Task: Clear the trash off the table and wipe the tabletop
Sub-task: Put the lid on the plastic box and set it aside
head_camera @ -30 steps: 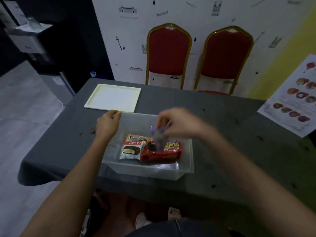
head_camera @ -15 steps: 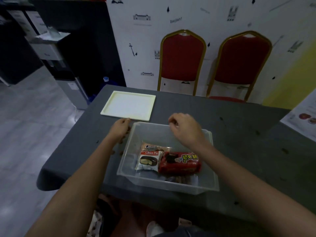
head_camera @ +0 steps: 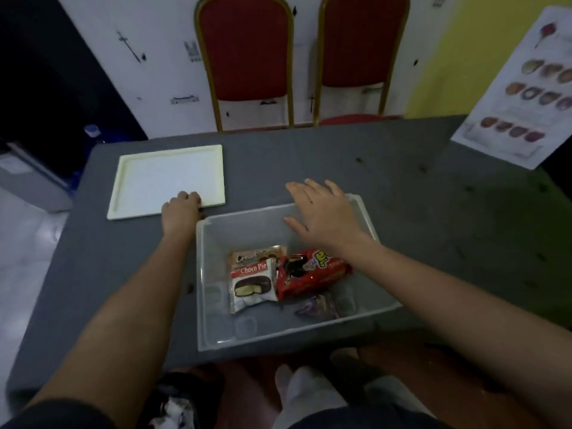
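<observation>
Fingers of your left hand (head_camera: 181,209) curl on the white tray's (head_camera: 168,179) near edge; your right hand (head_camera: 320,212) spreads empty above the clear bin (head_camera: 365,218), where three snack wrappers (head_camera: 309,272) lie on the grey table (head_camera: 402,196).

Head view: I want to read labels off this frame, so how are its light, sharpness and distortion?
Head view: dim overall, the grey table dark and murky at right; mild softness, yet "Choco Pie" on the white wrapper reads clearly, while the purple wrapper is smeared; wide-angle bending tilts the red chairs and stretches both forearms; no strong glare on the clear bin.
</observation>
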A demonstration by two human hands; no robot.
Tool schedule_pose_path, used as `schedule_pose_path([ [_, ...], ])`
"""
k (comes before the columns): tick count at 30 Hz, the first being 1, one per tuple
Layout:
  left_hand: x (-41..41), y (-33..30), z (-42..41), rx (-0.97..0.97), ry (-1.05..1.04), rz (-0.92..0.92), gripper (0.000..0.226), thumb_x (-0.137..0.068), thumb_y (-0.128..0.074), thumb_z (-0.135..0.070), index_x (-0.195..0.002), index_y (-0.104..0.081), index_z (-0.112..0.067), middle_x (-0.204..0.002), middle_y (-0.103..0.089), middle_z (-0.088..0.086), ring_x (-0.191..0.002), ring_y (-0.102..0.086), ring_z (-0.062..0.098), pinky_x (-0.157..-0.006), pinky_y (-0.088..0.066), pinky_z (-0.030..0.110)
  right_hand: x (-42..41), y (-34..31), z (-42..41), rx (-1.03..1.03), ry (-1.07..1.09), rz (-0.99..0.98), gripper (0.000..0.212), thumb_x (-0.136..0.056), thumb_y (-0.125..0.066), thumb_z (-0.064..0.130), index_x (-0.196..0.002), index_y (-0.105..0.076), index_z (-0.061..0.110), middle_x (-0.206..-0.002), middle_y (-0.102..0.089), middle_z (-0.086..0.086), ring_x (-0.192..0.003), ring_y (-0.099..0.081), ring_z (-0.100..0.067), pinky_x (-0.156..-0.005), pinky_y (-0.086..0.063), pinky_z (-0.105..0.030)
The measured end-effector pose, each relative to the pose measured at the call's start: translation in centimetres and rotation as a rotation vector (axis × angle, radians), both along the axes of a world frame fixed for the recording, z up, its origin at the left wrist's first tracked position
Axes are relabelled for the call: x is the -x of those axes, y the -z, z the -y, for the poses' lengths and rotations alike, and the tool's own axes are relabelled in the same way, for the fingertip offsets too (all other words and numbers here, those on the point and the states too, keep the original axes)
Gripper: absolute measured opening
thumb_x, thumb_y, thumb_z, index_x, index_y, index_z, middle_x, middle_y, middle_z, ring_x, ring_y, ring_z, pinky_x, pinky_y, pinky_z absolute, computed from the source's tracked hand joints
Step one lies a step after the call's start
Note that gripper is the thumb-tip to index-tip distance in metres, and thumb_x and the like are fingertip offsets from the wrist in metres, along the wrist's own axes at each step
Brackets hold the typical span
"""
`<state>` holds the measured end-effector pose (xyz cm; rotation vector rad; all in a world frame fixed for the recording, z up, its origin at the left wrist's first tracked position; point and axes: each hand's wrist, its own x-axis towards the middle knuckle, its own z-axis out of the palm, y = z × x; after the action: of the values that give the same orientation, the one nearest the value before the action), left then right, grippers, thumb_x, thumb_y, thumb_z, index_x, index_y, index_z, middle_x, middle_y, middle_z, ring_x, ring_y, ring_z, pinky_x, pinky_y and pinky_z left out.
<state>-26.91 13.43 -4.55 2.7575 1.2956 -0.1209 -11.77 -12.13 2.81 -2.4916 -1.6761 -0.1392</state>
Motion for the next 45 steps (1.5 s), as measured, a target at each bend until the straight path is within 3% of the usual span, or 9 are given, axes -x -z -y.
schedule_pose_path([
  [6,-1.2,-0.2,-0.7,-0.007,0.032,0.000,0.020,-0.088,-0.050,-0.007,-0.108,-0.051,-0.004,-0.109,-0.056,0.019,-0.098,-0.054,0.037,-0.080,-0.044,0.042,-0.1,0.0,-0.1,0.011,-0.003,0.001,0.070,-0.089,-0.024,0.060,-0.137,-0.047,0.013,-0.133,-0.058,-0.005,-0.125,-0.052,-0.024,-0.103,-0.037,-0.042],
  [13,0.7,-5.3,0.0,-0.205,0.061,0.360,0.020,-0.088,-0.050,-0.002,-0.108,-0.051,-0.002,-0.107,-0.053,0.022,-0.092,-0.048,0.033,-0.081,-0.041,0.040,1.1,-4.8,-3.9,-0.142,0.052,-0.480,0.068,-0.095,-0.035,0.054,-0.148,-0.026,0.012,-0.152,-0.033,-0.008,-0.143,-0.023,-0.026,-0.115,-0.024,-0.039],
  [18,1.8,-12.1,3.8,-0.139,0.009,0.768,0.016,-0.092,-0.040,-0.002,-0.095,-0.055,0.001,-0.095,-0.052,0.019,-0.082,-0.042,0.024,-0.072,-0.034,0.032,2.9,-10.0,-9.7,-0.275,0.409,-1.858,0.073,-0.089,-0.049,0.059,-0.146,-0.025,0.019,-0.146,-0.034,-0.012,-0.134,-0.038,-0.036,-0.096,-0.043,-0.044],
  [21,2.1,-14.9,8.7,-0.293,0.224,0.735,0.018,-0.088,-0.040,-0.006,-0.090,-0.056,0.000,-0.084,-0.054,0.018,-0.075,-0.044,0.026,-0.070,-0.033,0.035,2.7,-11.4,-10.3,-0.267,0.397,-2.194,0.068,-0.085,-0.048,0.064,-0.128,-0.041,0.012,-0.125,-0.052,-0.017,-0.120,-0.051,-0.041,-0.078,-0.049,-0.053],
  [27,2.9,-16.6,16.1,-0.436,0.422,0.568,0.024,-0.087,-0.047,-0.028,-0.086,-0.064,-0.010,-0.080,-0.066,0.008,-0.070,-0.058,0.027,-0.063,-0.042,0.034,-0.7,-10.6,-5.7,-0.358,0.305,-1.964,0.042,-0.097,-0.040,0.015,-0.136,-0.040,0.000,-0.118,-0.062,-0.019,-0.082,-0.063,-0.026,-0.066,-0.052,-0.036],
  [32,6.2,-15.4,16.1,-0.096,-0.606,0.699,0.044,-0.094,-0.043,-0.042,-0.128,-0.048,-0.014,-0.133,-0.051,0.014,-0.119,-0.047,0.036,-0.097,-0.038,0.045,-3.2,-8.9,1.8,-0.373,0.355,-1.859,0.025,-0.095,-0.039,0.009,-0.119,-0.044,0.002,-0.104,-0.063,-0.018,-0.080,-0.063,-0.027,-0.052,-0.055,-0.031],
  [35,6.7,-14.5,16.3,0.301,-0.689,0.618,0.057,-0.091,-0.049,-0.044,-0.137,-0.041,-0.011,-0.134,-0.051,0.015,-0.120,-0.050,0.036,-0.087,-0.042,0.037,-3.9,-8.1,4.7,-0.342,0.353,-1.756,0.016,-0.094,-0.039,0.009,-0.109,-0.044,0.006,-0.103,-0.060,-0.018,-0.077,-0.061,-0.027,-0.058,-0.052,-0.032],
  [39,6.2,-14.1,18.2,0.208,-0.648,0.704,0.025,-0.088,-0.056,-0.030,-0.098,-0.071,-0.012,-0.096,-0.070,0.007,-0.085,-0.060,0.022,-0.074,-0.046,0.030,-2.9,-7.1,6.7,-0.330,0.319,-1.717,0.024,-0.095,-0.041,0.010,-0.119,-0.046,0.009,-0.105,-0.063,-0.013,-0.085,-0.064,-0.027,-0.063,-0.053,-0.035],
  [45,6.6,-13.0,20.1,0.099,-0.636,0.651,0.024,-0.090,-0.056,-0.024,-0.097,-0.071,-0.007,-0.092,-0.069,0.008,-0.079,-0.057,0.020,-0.073,-0.044,0.029,-2.7,-4.8,8.9,-0.300,0.260,-0.880,0.011,-0.092,-0.052,0.021,-0.096,-0.059,0.014,-0.092,-0.062,-0.002,-0.071,-0.057,-0.010,-0.052,-0.038,-0.022],
])
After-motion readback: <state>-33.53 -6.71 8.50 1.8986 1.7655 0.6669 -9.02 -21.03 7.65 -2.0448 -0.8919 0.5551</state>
